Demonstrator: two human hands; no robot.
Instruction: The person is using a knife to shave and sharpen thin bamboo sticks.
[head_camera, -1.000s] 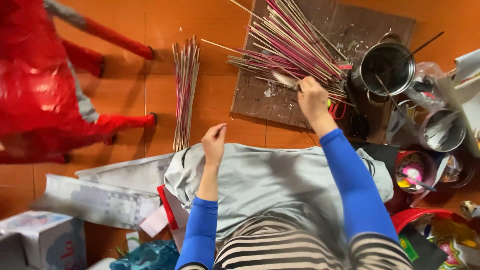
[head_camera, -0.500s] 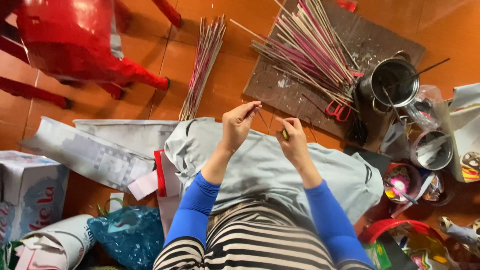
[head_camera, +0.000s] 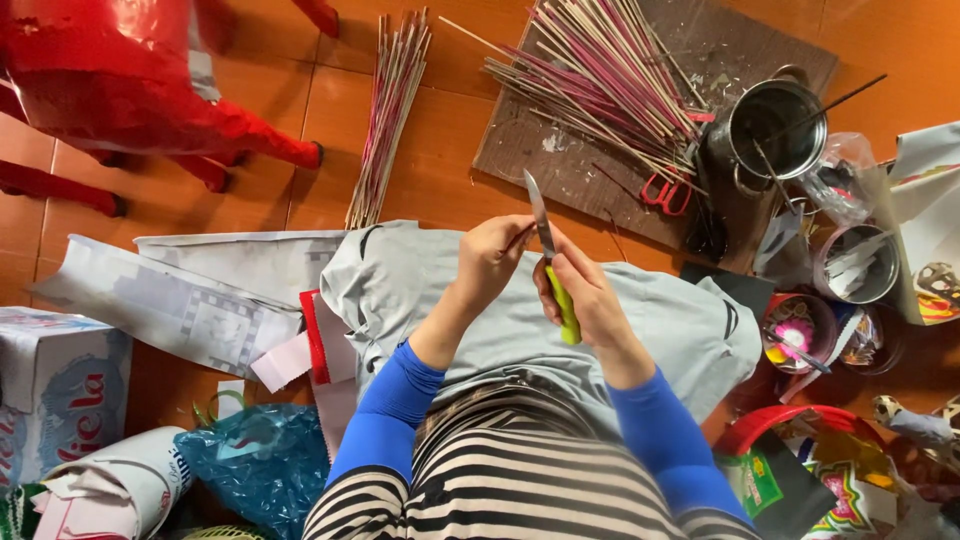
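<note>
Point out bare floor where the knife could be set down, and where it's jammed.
Free: orange floor between the loose stick bundle and the brown board; also floor between the red stool and that bundle. Crowded: right side, around the metal pot, scissors and small tubs.

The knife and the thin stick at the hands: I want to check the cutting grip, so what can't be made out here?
Head view:
- Thin stick in the left hand: mostly hidden by its fingers; too thin to follow.
- Knife handle: largely wrapped by the right hand.
- Where blade meets stick: covered by both hands.
- Metal pot: contents lost in shadow.
</note>
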